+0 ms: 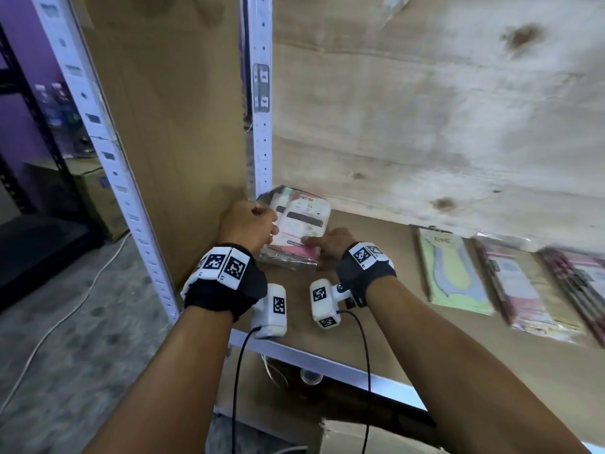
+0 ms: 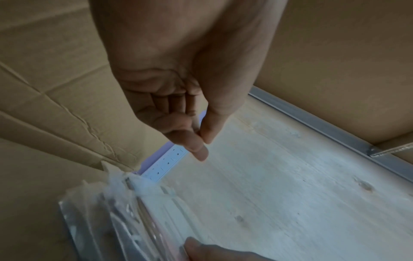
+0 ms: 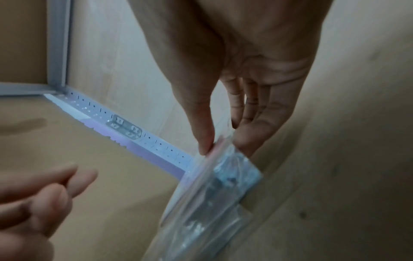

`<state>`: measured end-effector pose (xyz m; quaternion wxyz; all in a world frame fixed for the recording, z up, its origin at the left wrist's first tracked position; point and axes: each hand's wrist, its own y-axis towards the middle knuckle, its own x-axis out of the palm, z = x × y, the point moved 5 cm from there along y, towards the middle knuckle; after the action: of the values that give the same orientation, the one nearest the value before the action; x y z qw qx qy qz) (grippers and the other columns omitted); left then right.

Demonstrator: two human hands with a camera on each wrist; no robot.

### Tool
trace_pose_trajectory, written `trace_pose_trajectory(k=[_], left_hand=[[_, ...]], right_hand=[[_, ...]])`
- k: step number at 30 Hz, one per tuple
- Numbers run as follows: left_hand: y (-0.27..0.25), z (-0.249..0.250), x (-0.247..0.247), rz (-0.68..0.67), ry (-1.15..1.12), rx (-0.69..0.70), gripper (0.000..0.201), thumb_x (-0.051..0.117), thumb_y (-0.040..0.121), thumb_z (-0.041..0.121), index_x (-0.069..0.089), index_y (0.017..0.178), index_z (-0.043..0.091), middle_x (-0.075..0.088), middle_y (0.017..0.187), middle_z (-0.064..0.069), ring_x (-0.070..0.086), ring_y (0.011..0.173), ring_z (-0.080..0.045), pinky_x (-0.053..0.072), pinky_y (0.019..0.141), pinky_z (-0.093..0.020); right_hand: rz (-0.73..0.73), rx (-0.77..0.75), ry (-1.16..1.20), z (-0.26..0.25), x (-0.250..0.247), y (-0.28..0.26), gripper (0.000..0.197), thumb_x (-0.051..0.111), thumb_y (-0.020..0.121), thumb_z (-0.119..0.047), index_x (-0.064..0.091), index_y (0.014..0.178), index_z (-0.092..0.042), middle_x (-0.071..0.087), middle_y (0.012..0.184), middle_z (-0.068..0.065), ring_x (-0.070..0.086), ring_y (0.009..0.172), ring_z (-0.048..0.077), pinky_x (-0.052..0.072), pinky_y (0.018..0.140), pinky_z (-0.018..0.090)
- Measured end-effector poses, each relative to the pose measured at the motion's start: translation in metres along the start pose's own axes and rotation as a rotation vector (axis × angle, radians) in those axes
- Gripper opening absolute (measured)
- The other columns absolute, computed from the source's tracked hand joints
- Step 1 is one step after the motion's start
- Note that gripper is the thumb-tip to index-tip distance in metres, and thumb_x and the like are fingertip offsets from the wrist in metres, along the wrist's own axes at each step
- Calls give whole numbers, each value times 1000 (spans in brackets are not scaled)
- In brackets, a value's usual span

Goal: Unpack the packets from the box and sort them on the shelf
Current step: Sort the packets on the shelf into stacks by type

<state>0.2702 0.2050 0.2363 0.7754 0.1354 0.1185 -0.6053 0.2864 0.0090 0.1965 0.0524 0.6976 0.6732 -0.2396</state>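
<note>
Right hand (image 1: 330, 244) pinches packet stack (image 1: 304, 217) at its 5 o'clock corner; left hand (image 1: 246, 224), curled and empty, sits at 9 o'clock.

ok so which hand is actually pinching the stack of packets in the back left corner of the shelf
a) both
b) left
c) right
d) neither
c: the right wrist view shows the right hand pinching the plastic edge of the stack of packets between thumb and fingers, while the left hand is curled with nothing in it, apart from the stack.
</note>
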Motion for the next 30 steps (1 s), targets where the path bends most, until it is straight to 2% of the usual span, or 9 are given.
trace_pose_trajectory(k=[4,6,8,12,16,20,26,28,30], left_hand=[[-3,1,19,-54,-37,-36,17,60,90,18,69,81,7,72,63,-4,58,37,-8,47,42,-18],[-8,4,36,-116,-64,-53,15,64,90,19,66,81,7,71,78,-10,62,46,-13,56,50,-24],[-19,8,58,-221,-151,-106,14,70,89,22,66,85,9,70,92,-10,69,58,-15,63,64,-33],[-57,26,107,-521,-344,-236,28,75,84,35,64,102,17,64,110,-9,75,86,-19,62,65,-28],[-82,48,142,-704,-455,-266,46,78,76,46,59,108,20,57,122,-25,73,95,-34,61,79,-39],[-96,64,166,-798,-683,-370,92,84,61,52,49,124,-5,63,121,-29,69,103,-42,59,83,-41],[-102,66,186,-664,-706,-359,42,63,93,30,56,124,2,64,124,-20,68,96,-21,62,70,-30],[-100,59,190,-610,-674,-371,17,56,98,20,59,109,8,63,119,-17,65,91,-17,62,64,-27],[-97,52,191,-593,-669,-389,13,54,99,19,57,108,10,63,109,-11,64,89,-15,61,58,-25]], right_hand=[[1,30,215,14,-28,-29,13,73,84,0,64,92,0,71,89,17,70,62,20,59,59,30],[22,46,272,21,-47,-48,16,69,85,2,60,98,0,69,92,18,66,74,31,56,84,53],[40,34,321,28,-69,-67,20,66,87,6,58,105,0,66,95,19,64,74,30,52,88,57],[119,-14,349,40,-120,-109,39,66,84,13,53,120,7,60,125,33,61,92,35,52,92,52],[245,-212,192,45,-165,-143,34,69,79,16,60,112,14,62,98,22,62,66,15,53,57,20],[302,-437,-183,45,-188,-169,18,73,79,0,70,95,-10,65,81,0,57,65,7,48,62,19],[280,-500,-624,83,-191,-174,42,80,74,-14,66,109,-33,48,113,-5,46,110,17,29,96,17],[232,-490,-621,92,-194,-171,47,85,69,-32,66,111,-37,50,123,-2,36,124,15,13,96,5],[232,-485,-444,97,-206,-172,50,85,64,-49,67,108,-36,55,119,-7,42,119,5,21,98,0]])
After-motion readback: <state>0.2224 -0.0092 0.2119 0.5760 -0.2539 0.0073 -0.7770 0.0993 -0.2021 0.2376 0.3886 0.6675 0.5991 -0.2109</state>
